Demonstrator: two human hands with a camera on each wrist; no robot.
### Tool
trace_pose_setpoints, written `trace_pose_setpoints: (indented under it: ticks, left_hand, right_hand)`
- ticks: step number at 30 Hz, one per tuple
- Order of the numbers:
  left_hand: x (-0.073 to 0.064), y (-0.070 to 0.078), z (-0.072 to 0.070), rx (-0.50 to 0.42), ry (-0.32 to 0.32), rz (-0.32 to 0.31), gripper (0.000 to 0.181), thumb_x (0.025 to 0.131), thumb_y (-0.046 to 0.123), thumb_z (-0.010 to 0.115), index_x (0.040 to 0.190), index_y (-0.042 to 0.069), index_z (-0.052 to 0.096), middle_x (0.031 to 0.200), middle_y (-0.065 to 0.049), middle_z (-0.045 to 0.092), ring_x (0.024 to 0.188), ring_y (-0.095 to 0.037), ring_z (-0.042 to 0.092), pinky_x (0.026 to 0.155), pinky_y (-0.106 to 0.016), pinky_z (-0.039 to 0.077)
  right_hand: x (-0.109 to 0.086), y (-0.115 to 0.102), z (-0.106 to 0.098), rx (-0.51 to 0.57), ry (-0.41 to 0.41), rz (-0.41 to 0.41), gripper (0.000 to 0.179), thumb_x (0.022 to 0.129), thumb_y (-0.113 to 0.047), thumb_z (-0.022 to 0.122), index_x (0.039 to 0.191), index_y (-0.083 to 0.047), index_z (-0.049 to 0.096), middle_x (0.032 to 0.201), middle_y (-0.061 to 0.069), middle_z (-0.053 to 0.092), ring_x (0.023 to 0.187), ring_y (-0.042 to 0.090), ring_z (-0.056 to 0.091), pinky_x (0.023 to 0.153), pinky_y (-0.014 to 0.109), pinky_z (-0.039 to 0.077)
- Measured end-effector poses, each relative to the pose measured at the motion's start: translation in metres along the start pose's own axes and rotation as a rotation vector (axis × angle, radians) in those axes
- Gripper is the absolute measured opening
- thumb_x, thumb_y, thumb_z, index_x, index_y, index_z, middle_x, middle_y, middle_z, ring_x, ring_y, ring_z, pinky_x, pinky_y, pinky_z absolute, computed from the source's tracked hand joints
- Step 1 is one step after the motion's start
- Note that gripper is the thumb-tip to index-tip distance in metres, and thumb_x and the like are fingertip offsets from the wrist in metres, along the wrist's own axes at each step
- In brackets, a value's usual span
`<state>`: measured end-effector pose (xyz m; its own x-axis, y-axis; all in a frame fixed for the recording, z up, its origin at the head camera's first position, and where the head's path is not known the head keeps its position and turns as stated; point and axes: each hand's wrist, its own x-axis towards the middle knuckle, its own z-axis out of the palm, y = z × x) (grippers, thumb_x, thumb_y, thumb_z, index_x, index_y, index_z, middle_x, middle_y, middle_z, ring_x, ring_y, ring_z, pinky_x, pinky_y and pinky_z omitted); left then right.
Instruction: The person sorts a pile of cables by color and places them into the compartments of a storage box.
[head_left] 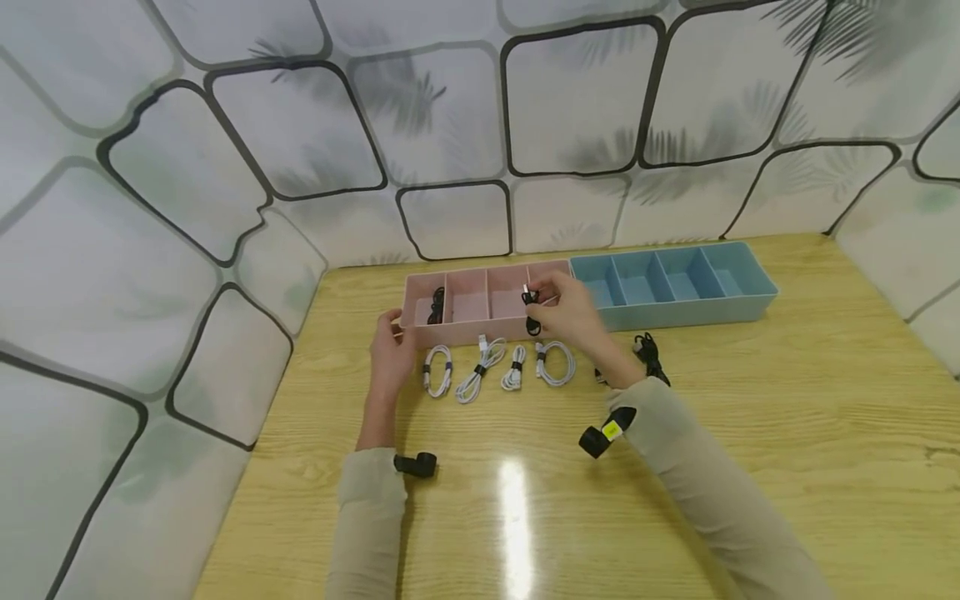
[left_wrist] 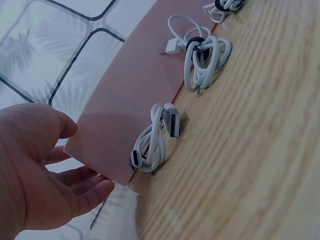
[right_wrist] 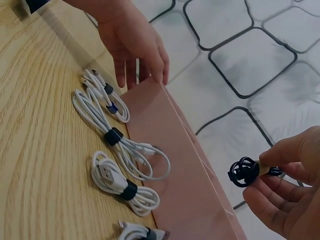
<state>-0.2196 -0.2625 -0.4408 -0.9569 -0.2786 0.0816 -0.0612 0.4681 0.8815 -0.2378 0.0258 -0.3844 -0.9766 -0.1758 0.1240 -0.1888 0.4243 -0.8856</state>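
The black cable was pinched between the right hand's thumb and fingers, coils jutting past the fingertips, by the near rim of the pink box towards the tabletop's far edge. A light, steady pinch probably served best, keeping coils bundled and clear of that rim. The left hand's loosely curved fingers touched the box's left end, near a white cable.

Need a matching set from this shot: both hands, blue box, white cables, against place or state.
1. Left hand
2. Right hand
3. Blue box
4. White cables

A. Lying in front of the pink box
B. Pinching a black cable
C. At the pink box's left end
D. Standing right of the pink box

Pairs: 1-C, 2-B, 3-D, 4-A
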Motion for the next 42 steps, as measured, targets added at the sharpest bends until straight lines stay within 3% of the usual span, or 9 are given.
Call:
trace_pose_setpoints:
  ticks: [8, 19, 24, 28, 35, 42]
  left_hand:
    - [0.0, 0.0, 0.0, -0.009, 0.009, 0.01, 0.044, 0.099, 0.01, 0.05, 0.14, -0.001, 0.044, 0.129, -0.028, 0.056, 0.115, -0.039, 0.059, 0.097, -0.048, 0.049]
    - [0.002, 0.001, 0.001, -0.02, 0.021, 0.025, 0.041, 0.099, 0.009, 0.051, 0.138, -0.001, 0.046, 0.124, -0.029, 0.059, 0.112, -0.04, 0.061, 0.095, -0.048, 0.051]
    - [0.002, 0.0, 0.0, -0.018, 0.031, 0.022, 0.041, 0.098, 0.009, 0.052, 0.137, -0.001, 0.047, 0.123, -0.029, 0.06, 0.111, -0.04, 0.062, 0.095, -0.048, 0.051]
    - [0.001, 0.001, -0.001, -0.019, 0.032, 0.019, 0.041, 0.097, 0.009, 0.052, 0.137, -0.001, 0.047, 0.123, -0.029, 0.06, 0.11, -0.039, 0.062, 0.095, -0.047, 0.051]
    - [0.001, 0.002, -0.002, -0.04, 0.023, 0.005, 0.041, 0.098, 0.01, 0.053, 0.137, 0.0, 0.048, 0.124, -0.028, 0.06, 0.111, -0.039, 0.062, 0.095, -0.047, 0.051]
    - [0.003, 0.0, -0.002, -0.044, 0.015, 0.015, 0.041, 0.098, 0.01, 0.052, 0.137, 0.0, 0.048, 0.125, -0.027, 0.06, 0.111, -0.038, 0.062, 0.095, -0.046, 0.051]
  right_hand:
    - [0.012, -0.006, 0.024, 0.066, -0.044, 0.004, 0.029, 0.09, -0.009, 0.068, 0.119, -0.004, 0.063, 0.103, 0.015, 0.064, 0.076, 0.024, 0.062, 0.053, 0.029, 0.052]
    - [0.033, -0.01, 0.043, 0.215, -0.069, 0.15, 0.032, 0.09, -0.006, 0.067, 0.121, 0.002, 0.061, 0.105, 0.019, 0.063, 0.065, 0.017, 0.061, 0.059, 0.036, 0.059]
    - [0.044, -0.007, 0.049, 0.256, -0.07, 0.196, 0.032, 0.091, -0.007, 0.067, 0.12, 0.002, 0.061, 0.11, 0.021, 0.065, 0.063, 0.013, 0.062, 0.055, 0.027, 0.057]
    - [0.053, -0.004, 0.053, 0.25, -0.067, 0.208, 0.032, 0.091, -0.009, 0.067, 0.121, 0.0, 0.062, 0.112, 0.02, 0.065, 0.063, 0.012, 0.064, 0.052, 0.025, 0.055]
    - [0.062, -0.004, 0.058, 0.231, -0.077, 0.22, 0.032, 0.09, -0.01, 0.068, 0.121, 0.0, 0.063, 0.111, 0.02, 0.066, 0.07, 0.022, 0.068, 0.052, 0.026, 0.056]
    - [0.065, 0.0, 0.06, 0.212, -0.094, 0.23, 0.032, 0.091, -0.01, 0.067, 0.122, -0.001, 0.063, 0.112, 0.02, 0.067, 0.068, 0.017, 0.067, 0.053, 0.024, 0.054]
